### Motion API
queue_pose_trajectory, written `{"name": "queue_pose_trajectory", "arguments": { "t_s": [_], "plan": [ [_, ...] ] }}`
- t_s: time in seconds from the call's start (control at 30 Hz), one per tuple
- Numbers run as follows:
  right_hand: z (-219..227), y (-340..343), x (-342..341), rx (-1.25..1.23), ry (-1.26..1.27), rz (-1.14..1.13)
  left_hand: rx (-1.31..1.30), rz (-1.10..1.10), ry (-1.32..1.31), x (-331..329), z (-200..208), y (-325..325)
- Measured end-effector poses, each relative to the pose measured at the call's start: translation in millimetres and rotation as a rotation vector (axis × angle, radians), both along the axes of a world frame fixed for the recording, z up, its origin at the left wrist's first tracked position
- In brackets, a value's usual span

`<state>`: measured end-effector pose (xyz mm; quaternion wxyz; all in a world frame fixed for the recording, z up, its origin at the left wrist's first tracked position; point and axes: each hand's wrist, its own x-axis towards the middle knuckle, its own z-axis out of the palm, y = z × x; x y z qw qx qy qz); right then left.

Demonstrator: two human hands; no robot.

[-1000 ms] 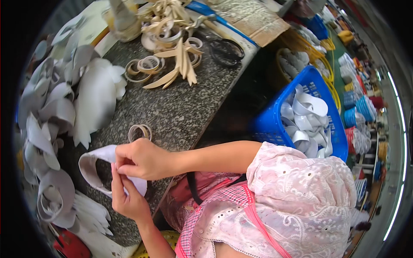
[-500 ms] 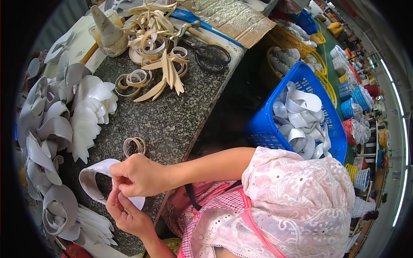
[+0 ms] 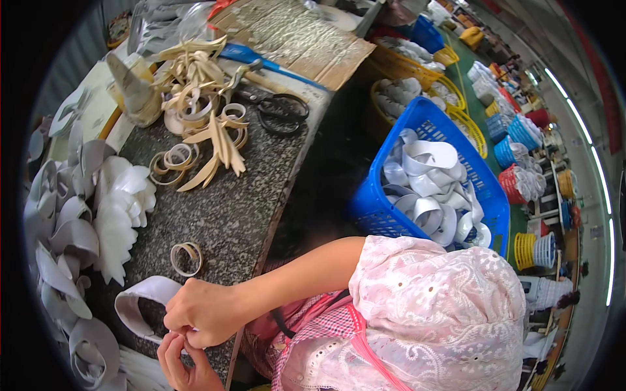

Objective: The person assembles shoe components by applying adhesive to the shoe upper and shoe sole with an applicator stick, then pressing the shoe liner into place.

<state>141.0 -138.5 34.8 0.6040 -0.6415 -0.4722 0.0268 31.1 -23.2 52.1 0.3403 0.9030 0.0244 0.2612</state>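
Your right hand point(image 3: 203, 313) is curling its fingers inward over the near side of the white curved band point(image 3: 132, 311), lying close together, with the knuckles facing up. Their tips are pointing down toward the left hand point(image 3: 186, 370) and are mostly hidden, so you cannot tell whether they are pinching the band's edge or a small part. Your left hand is bending its fingers upward, slightly spaced, and their tips are meeting the right fingers from below; you cannot tell whether they are pinching anything. The band is forming a loop at the near edge of the speckled tabletop point(image 3: 215, 221), its rounded end projecting to the left of the right hand and its other side passing behind both hands. Your right forearm point(image 3: 293, 274) is extending from the pale lace sleeve point(image 3: 391, 274) across the tabletop edge, nearly straight, sloping down toward the wrist. Your left hand is entering from the lower edge, its wrist at the frame limit. A tan ring-shaped coil point(image 3: 175, 259) is resting on the tabletop just beyond the right hand, and overlapping white scalloped pieces point(image 3: 120, 208) are lying farther beyond the band.
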Motion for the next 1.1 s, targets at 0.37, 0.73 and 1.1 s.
{"name": "queue_pose_trajectory", "arguments": {
  "t_s": [0.37, 0.73, 1.1],
  "plan": [
    [10.1, -4.7, -7.6, 0.035, 0.117, -0.061, -1.177, -0.099, 0.012, 2.2, -2.8, 3.1],
    [3.7, -19.3, 16.9, 0.424, 0.801, 0.07, -0.825, 0.081, -0.054, -9.1, -16.4, 39.2],
    [-16.0, -27.3, -29.7, -0.161, 1.01, 0.488, 0.62, -0.288, -0.42, -15.8, 21.0, 19.8]
  ]
}}
